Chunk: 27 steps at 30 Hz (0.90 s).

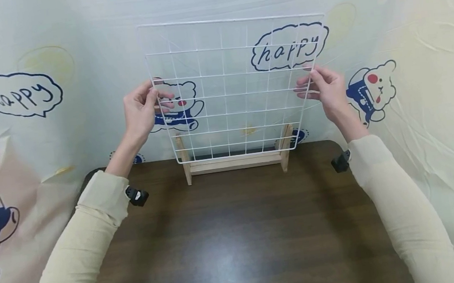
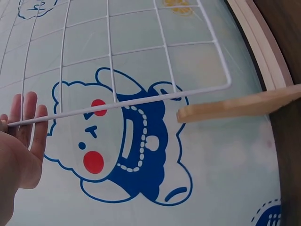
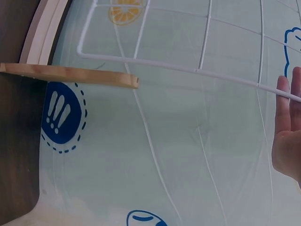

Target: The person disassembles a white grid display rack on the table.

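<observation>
A white wire grid panel [image 1: 229, 113] is held up in front of the backdrop, close to upright. My left hand [image 1: 141, 109] pinches its left edge wire between thumb and fingers, and my right hand [image 1: 328, 88] grips the right edge at about the same height. Below the panel, at the table's far side, a light wooden stand [image 1: 235, 163] has two short uprights joined by a crossbar. In the left wrist view a panel corner lies close to one wooden upright [image 2: 235, 104]; the right wrist view has the other upright [image 3: 94, 75] near the opposite corner.
The dark brown wooden table [image 1: 229, 234] extends from the stand toward me. A pale printed cloth [image 1: 82, 18] with cartoon bears and "happy" bubbles hangs behind and at both sides. Small black cameras [image 1: 136, 196] sit at both wrists.
</observation>
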### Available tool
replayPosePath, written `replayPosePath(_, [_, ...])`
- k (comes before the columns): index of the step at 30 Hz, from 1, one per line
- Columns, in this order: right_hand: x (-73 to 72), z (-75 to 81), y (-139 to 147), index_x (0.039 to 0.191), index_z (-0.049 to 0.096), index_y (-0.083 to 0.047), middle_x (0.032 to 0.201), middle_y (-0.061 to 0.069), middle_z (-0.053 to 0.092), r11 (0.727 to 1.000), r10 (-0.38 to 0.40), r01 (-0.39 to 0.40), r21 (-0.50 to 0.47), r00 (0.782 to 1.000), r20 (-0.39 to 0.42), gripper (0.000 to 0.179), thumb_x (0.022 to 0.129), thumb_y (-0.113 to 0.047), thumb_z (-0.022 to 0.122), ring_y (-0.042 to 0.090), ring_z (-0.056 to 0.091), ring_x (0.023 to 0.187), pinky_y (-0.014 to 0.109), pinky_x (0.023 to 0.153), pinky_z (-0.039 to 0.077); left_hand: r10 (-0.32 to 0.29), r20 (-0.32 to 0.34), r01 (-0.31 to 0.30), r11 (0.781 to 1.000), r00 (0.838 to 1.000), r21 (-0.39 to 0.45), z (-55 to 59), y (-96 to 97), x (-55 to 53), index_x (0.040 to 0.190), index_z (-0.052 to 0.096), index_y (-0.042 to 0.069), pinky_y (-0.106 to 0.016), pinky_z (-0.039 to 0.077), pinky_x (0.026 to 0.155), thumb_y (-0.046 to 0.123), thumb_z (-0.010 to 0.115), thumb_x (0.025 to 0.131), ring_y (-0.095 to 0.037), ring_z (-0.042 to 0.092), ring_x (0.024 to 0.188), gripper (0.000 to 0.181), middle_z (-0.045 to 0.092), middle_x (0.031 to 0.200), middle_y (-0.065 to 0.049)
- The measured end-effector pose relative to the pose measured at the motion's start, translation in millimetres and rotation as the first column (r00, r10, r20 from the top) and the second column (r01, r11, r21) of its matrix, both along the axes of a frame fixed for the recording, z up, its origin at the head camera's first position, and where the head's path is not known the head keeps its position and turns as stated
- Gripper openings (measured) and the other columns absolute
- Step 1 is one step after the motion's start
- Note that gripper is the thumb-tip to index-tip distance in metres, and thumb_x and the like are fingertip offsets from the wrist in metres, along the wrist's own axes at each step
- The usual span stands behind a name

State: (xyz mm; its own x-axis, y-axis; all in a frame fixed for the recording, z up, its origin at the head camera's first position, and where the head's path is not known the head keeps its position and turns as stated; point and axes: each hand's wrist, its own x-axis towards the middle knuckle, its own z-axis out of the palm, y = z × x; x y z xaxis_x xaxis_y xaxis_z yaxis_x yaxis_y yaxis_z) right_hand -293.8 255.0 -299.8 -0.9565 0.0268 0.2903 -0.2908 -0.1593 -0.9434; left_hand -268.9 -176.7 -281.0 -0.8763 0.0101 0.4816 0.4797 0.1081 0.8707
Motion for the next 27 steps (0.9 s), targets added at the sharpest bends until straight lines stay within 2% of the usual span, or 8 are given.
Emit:
replayPosePath(5, [6.7,-11.4,2,0.129,0.058,-0.001,0.094,0.014,0.070,1.000,0.006,-0.007,0.012,0.999,0.047,0.035,0.099,-0.018,0.056,0.026,0.071,0.088,0.038,0.077,0.057,0.010,0.053,-0.009,1.000,0.999,-0.021,-10.8,-1.7,4.2,0.123,0.061,-0.003,-0.028,0.059,0.068,0.006,0.048,0.101,-0.026,0.070,0.074,0.028,0.072,0.094,-0.016])
replayPosePath(8, [9.4,-17.0,2,0.129,0.059,-0.001,0.093,0.013,0.071,1.000,0.008,-0.008,0.006,0.998,0.062,0.035,0.099,-0.017,0.056,0.025,0.071,0.087,0.038,0.076,0.057,0.010,0.070,-0.008,1.000,0.998,-0.024,-21.8,-4.2,-1.3,0.124,0.062,0.000,-0.032,0.059,0.068,0.009,0.048,0.101,-0.027,0.071,0.074,0.028,0.071,0.097,-0.017])
replayPosePath(12, [12.0,-22.2,3,0.127,0.060,-0.001,0.092,0.013,0.071,1.000,0.006,-0.006,-0.001,0.997,0.078,0.032,0.099,-0.015,0.055,0.026,0.071,0.087,0.038,0.075,0.057,0.018,0.086,-0.016,0.999,0.996,-0.030,-33.1,-7.4,-8.0,0.124,0.063,0.003,-0.030,0.059,0.067,0.012,0.050,0.100,-0.022,0.071,0.073,0.028,0.072,0.097,-0.015])
replayPosePath(16, [14.2,-26.8,3,0.125,0.062,-0.004,0.092,0.012,0.071,1.000,0.005,-0.004,-0.006,0.996,0.088,0.029,0.099,-0.015,0.054,0.025,0.071,0.085,0.038,0.075,0.057,0.018,0.096,-0.014,0.999,0.995,-0.036,-38.4,-7.6,-7.9,0.126,0.061,0.001,-0.025,0.059,0.066,0.014,0.052,0.100,-0.019,0.071,0.073,0.030,0.073,0.097,-0.011])
replayPosePath(22, [16.4,-33.8,4,0.128,0.059,-0.002,0.092,0.012,0.071,1.000,0.013,-0.013,0.003,0.995,0.094,0.032,0.099,-0.016,0.055,0.025,0.071,0.086,0.038,0.076,0.056,0.002,0.113,0.000,1.000,0.994,-0.013,-45.3,-8.8,-7.9,0.124,0.062,0.001,-0.031,0.059,0.067,0.010,0.051,0.100,-0.023,0.071,0.075,0.028,0.072,0.096,-0.013])
replayPosePath(27, [16.5,-40.0,3,0.127,0.059,0.000,0.090,0.011,0.072,1.000,0.023,-0.022,-0.011,0.994,0.102,0.031,0.100,-0.014,0.054,0.030,0.071,0.087,0.039,0.074,0.057,-0.006,0.132,0.006,1.000,0.991,-0.001,-49.4,-9.3,-7.2,0.123,0.060,-0.004,-0.033,0.059,0.066,0.007,0.049,0.101,-0.024,0.072,0.073,0.028,0.072,0.096,-0.015])
